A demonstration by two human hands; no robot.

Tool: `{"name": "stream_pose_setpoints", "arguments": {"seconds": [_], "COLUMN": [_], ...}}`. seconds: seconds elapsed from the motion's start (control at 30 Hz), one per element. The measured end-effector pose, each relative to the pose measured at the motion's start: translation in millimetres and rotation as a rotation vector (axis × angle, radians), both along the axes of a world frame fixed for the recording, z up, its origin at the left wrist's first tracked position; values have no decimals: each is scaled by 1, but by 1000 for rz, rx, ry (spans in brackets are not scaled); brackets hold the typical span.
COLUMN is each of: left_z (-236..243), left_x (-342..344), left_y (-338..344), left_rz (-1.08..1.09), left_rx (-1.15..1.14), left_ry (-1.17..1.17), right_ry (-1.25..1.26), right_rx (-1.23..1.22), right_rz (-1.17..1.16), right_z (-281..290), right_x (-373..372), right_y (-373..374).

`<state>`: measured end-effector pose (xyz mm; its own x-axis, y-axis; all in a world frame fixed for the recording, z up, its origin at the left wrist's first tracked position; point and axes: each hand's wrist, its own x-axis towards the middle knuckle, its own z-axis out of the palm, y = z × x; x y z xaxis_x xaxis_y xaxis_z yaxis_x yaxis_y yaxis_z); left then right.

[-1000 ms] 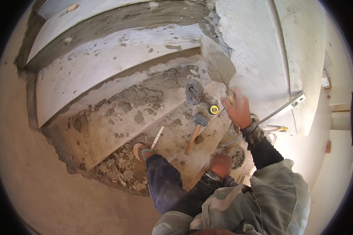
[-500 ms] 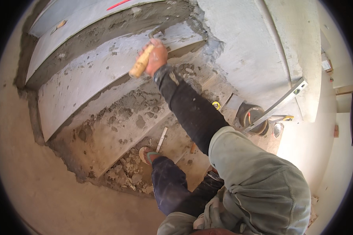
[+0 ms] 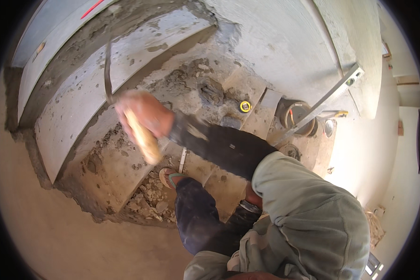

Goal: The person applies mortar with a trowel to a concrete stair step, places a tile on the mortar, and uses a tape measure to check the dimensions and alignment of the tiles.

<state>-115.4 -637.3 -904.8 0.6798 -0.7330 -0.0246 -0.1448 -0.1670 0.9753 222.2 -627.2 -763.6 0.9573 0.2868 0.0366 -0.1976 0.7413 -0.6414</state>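
My right hand grips the wooden handle of a trowel, blurred by motion; its narrow-looking dark blade reaches up across the pale riser of a stair toward the band of wet grey mortar above it. My left hand is down by my knees, mostly hidden behind my right sleeve, so its fingers do not show. My sandaled foot stands on the lower steps beside broken rubble and a short white strip.
A yellow tape measure, a hammer head and a dark lump lie on the steps to the right. A metal level leans over a bucket near the wall. A red pencil-like object lies on the upper stair.
My right hand with the trowel has swung from the right up onto the riser, then moved left and lower along it. My left hand has become mostly hidden behind my arm.
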Motion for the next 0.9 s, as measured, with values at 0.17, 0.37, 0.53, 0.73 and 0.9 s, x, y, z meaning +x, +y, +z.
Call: {"name": "stream_pose_setpoints", "arguments": {"seconds": [0.17, 0.37, 0.53, 0.73, 0.9], "left_z": [46, 31, -23, -47, -9], "left_x": [11, -3, -43, -67, -32], "left_y": [-14, -25, -26, -18, -26], "left_rz": [-339, -365, 30, -31, -301], "left_rx": [564, 457, -26, 55, 355], "left_ry": [-405, -387, 290, 316, -281], "right_ry": [33, 125, 343, 165, 277], "right_rx": [-240, -200, -109, -211, -81], "right_rz": [60, 53, -73, -486, -502], "right_z": [-14, 26, 29, -24, 5], "right_x": [-86, -11, 51, 56, -2], "right_y": [-81, -105, -53, -91, -165]}}
